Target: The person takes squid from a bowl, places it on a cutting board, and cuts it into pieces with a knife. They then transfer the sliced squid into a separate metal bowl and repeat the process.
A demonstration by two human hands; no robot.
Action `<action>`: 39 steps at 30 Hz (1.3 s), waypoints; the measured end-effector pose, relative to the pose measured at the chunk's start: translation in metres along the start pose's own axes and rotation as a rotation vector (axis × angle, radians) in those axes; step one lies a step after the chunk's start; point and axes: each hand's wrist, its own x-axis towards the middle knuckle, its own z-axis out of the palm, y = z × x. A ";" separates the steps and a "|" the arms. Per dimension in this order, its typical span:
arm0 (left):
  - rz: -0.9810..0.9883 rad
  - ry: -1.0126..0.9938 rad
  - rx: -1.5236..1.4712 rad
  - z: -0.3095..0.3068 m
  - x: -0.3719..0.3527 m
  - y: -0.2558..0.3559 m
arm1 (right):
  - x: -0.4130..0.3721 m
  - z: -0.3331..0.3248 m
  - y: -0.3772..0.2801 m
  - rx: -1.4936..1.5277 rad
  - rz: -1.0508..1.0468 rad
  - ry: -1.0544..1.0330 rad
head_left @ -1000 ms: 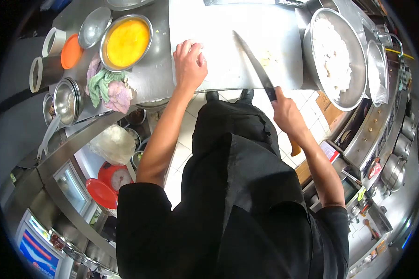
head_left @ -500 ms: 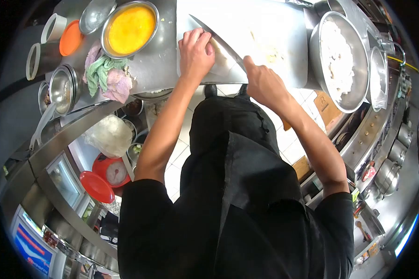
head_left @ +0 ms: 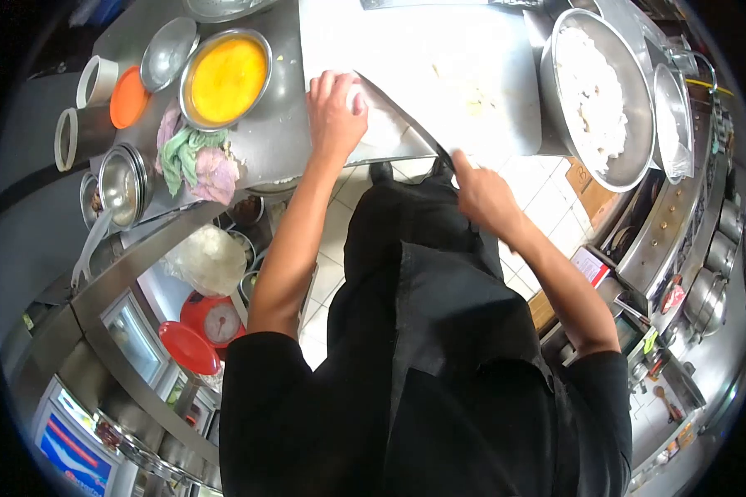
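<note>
At the near left edge of the white cutting board (head_left: pixel 414 50), my left hand (head_left: pixel 336 114) presses its curled fingers on a pale whitish piece of food (head_left: pixel 381 126). Glare hides that piece's exact kind. My right hand (head_left: pixel 485 197) is closed around the handle of a long kitchen knife (head_left: pixel 408 118). The blade slants across the food, its tip beside my left fingertips and its heel past the board's near edge. Small yellowish scraps (head_left: pixel 479 103) lie on the board to the right.
Left of the board stand a metal bowl of yellow liquid (head_left: pixel 227 79), crumpled cloths (head_left: pixel 195 161), an orange lid (head_left: pixel 130 97) and stacked metal bowls (head_left: pixel 122 186). A large bowl of white pieces (head_left: pixel 593 99) stands on the right. Another blade (head_left: pixel 439 3) lies at the far edge.
My right hand has pulled the knife back toward my body, so its handle end is past the board's near edge. My left hand stays on the food. The view has shifted slightly.
</note>
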 end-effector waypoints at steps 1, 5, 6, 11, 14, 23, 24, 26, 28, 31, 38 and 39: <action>-0.016 0.002 0.032 0.000 -0.001 -0.001 | -0.025 -0.004 0.011 -0.030 0.046 -0.064; -0.197 0.003 0.183 -0.008 -0.001 -0.001 | -0.090 -0.011 0.023 -0.073 0.159 -0.108; -0.186 -0.001 0.187 -0.010 0.000 -0.003 | -0.083 -0.008 0.024 -0.064 0.161 -0.102; -0.374 -0.210 0.052 -0.024 0.014 0.009 | 0.004 -0.008 0.027 0.113 -0.014 0.067; -0.527 -0.163 -0.352 -0.028 0.022 0.016 | 0.014 -0.046 0.028 0.122 0.193 0.088; -0.483 -0.271 0.017 -0.037 0.042 0.008 | 0.005 -0.040 0.006 0.053 -0.011 0.070; -0.483 -0.269 0.019 -0.038 0.043 0.008 | 0.011 -0.038 0.004 0.039 -0.040 0.063; -0.439 -0.194 0.008 -0.039 0.040 0.010 | 0.020 -0.036 0.003 0.029 -0.065 0.050; -0.450 -0.201 0.013 -0.037 0.036 0.004 | 0.032 -0.035 0.003 -0.046 -0.130 0.027; -0.433 -0.176 0.001 -0.030 0.032 -0.004 | 0.047 -0.034 0.006 -0.074 -0.192 -0.009; -0.500 -0.163 -0.209 -0.036 0.030 0.001 | 0.086 -0.026 0.001 -0.013 -0.221 0.003; -0.491 -0.164 -0.213 -0.037 0.032 0.004 | 0.083 -0.024 0.006 -0.001 -0.161 0.027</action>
